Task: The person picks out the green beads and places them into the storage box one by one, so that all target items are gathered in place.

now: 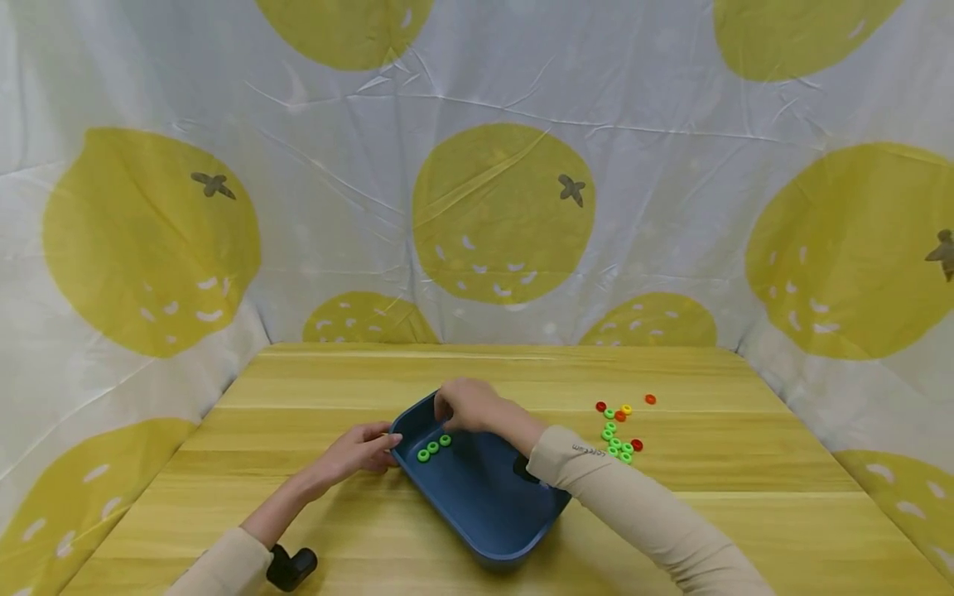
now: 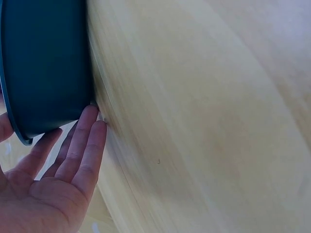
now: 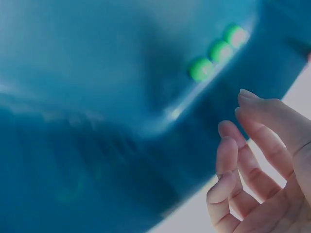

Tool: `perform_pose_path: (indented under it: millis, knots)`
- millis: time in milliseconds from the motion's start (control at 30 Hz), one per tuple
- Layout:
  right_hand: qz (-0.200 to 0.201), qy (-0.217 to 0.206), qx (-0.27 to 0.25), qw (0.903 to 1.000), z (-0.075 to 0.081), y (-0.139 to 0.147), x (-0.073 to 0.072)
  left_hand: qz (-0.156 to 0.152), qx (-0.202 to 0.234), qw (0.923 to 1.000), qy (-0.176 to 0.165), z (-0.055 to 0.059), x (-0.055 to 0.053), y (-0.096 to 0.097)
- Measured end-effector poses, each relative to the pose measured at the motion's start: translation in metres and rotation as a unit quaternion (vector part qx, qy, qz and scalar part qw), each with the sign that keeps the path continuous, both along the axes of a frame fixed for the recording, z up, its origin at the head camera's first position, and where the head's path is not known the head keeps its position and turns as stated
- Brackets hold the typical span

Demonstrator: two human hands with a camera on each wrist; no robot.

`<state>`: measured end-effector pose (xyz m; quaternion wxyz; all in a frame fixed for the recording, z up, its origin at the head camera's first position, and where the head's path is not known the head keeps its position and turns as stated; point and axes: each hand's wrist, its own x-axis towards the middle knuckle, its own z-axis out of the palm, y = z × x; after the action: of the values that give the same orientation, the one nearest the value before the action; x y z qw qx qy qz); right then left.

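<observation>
At lower centre of the head view, a dark blue tray (image 1: 495, 505) stands on the wooden table (image 1: 365, 550). Left hand (image 1: 358, 454) pinches its left corner. Right hand (image 1: 469, 406), half-curled, nothing visible in its grasp, is at the upper end, near three green rings (image 1: 428, 455) lying inside. Loose coloured rings (image 1: 614, 444) lie right of centre.
</observation>
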<state>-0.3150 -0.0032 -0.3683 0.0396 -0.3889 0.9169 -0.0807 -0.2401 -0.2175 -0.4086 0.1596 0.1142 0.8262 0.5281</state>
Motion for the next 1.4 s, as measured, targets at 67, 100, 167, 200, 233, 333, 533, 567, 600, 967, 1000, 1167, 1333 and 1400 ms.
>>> perform_pose_path:
  millis: [67, 100, 167, 200, 233, 333, 533, 567, 600, 967, 1000, 1167, 1333, 1400]
  knots:
    - [0.001, -0.003, -0.011, 0.9999, 0.01, 0.003, -0.002, -0.002, 0.0, 1.0, 0.001, 0.002, 0.0, -0.001]
    - [0.001, -0.004, -0.019, 0.9998, 0.015, 0.005, -0.003, -0.005, 0.0, 1.0, 0.002, 0.003, 0.0, -0.001]
    - [-0.002, -0.002, -0.033, 0.9994, 0.025, 0.011, -0.005, -0.01, 0.001, 0.9999, 0.004, 0.004, 0.0, -0.003]
    - [-0.005, -0.002, -0.04, 0.9992, 0.03, 0.014, -0.007, -0.011, 0.001, 0.9999, 0.004, 0.004, 0.0, -0.003]
    - [-0.008, 0.001, -0.047, 0.9989, 0.035, 0.018, -0.009, -0.012, 0.001, 0.9999, 0.004, 0.005, 0.0, -0.004]
    - [-0.012, 0.006, -0.069, 0.9975, 0.048, 0.033, -0.015, -0.013, 0.0, 0.9999, 0.004, 0.004, 0.0, -0.005]
    - [-0.029, 0.004, -0.108, 0.9937, 0.064, 0.073, -0.024, -0.016, 0.001, 0.9999, 0.0, 0.003, 0.001, -0.008]
    - [-0.039, 0.005, -0.11, 0.9931, 0.064, 0.081, -0.025, -0.016, 0.002, 0.9999, 0.0, 0.003, 0.001, -0.008]
    - [-0.043, 0.006, -0.116, 0.9923, 0.063, 0.089, -0.027, -0.016, 0.001, 0.9999, -0.002, 0.003, 0.001, -0.008]
    - [-0.115, -0.028, -0.119, 0.9858, 0.036, 0.166, -0.032, -0.006, -0.002, 1.0, -0.002, 0.0, 0.001, -0.006]
    - [-0.122, -0.031, -0.117, 0.985, 0.032, 0.173, -0.032, -0.007, -0.002, 1.0, -0.001, 0.0, 0.001, -0.006]
    - [-0.158, -0.039, -0.111, 0.9805, 0.013, 0.2, -0.032, -0.009, 0.0, 1.0, -0.004, -0.001, 0.0, -0.004]
    - [-0.184, -0.04, -0.102, 0.9768, -0.006, 0.222, -0.031, -0.01, 0.001, 0.9999, -0.006, -0.002, -0.001, -0.002]
    - [-0.199, -0.039, -0.094, 0.9746, -0.013, 0.228, -0.031, -0.009, 0.001, 0.9999, -0.006, -0.002, -0.001, -0.001]
